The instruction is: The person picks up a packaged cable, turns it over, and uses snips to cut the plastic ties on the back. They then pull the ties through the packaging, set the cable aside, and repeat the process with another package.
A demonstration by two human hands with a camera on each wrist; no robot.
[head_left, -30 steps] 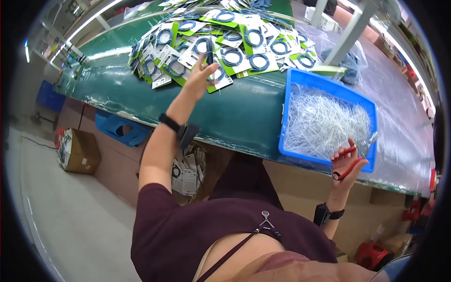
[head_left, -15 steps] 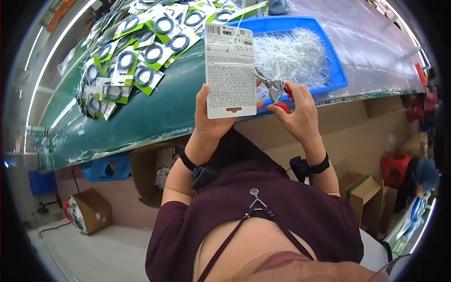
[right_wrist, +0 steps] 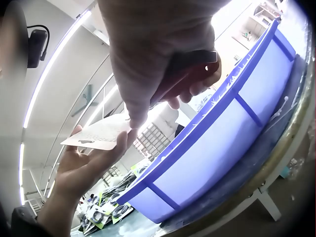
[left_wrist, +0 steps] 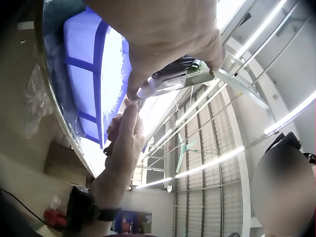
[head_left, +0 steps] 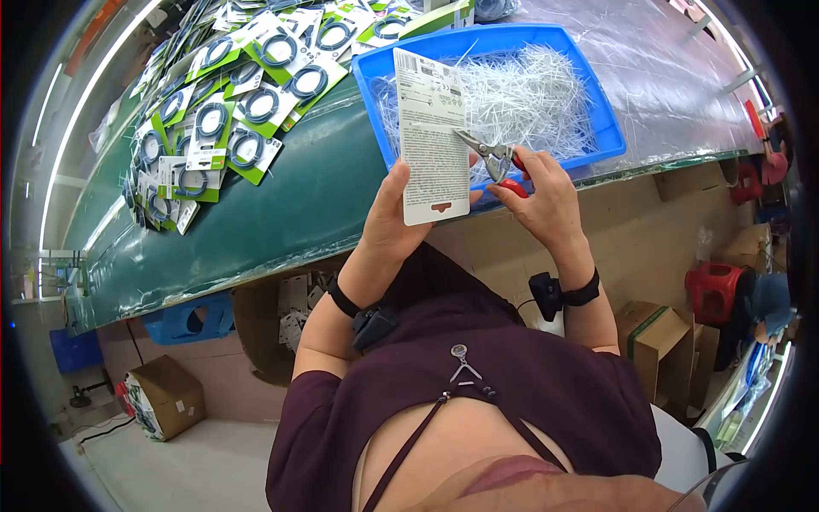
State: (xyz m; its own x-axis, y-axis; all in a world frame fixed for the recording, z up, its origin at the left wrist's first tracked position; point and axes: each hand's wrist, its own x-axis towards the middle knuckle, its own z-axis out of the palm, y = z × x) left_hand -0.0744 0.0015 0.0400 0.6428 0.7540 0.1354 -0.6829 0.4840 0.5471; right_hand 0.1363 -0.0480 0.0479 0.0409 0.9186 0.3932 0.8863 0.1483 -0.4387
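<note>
In the head view, my left hand [head_left: 391,212] grips a white blister card [head_left: 433,162] by its lower part, printed back towards me, barcode at the top and hang slot at the bottom. My right hand [head_left: 550,200] holds red-handled snips [head_left: 490,158], with the blade tips right at the card's right edge. From the left wrist, the card [left_wrist: 173,81] is seen edge-on beneath the left fingers, its dark contents and green trim partly showing. The right wrist view has the card [right_wrist: 101,132] held between left thumb and fingers, close to the right hand [right_wrist: 148,59].
Just behind the hands, a blue tray [head_left: 607,102] full of thin clear plastic strips [head_left: 537,98] stands on the green table [head_left: 316,183]. To the left spreads a heap of carded blue cables [head_left: 256,107]. Below the table are a cardboard box [head_left: 166,397] and a blue stool [head_left: 192,320].
My left hand has come from the cable heap back in front of my body with a card. The snips have swung in to the card's edge; lately the card has turned slightly.
</note>
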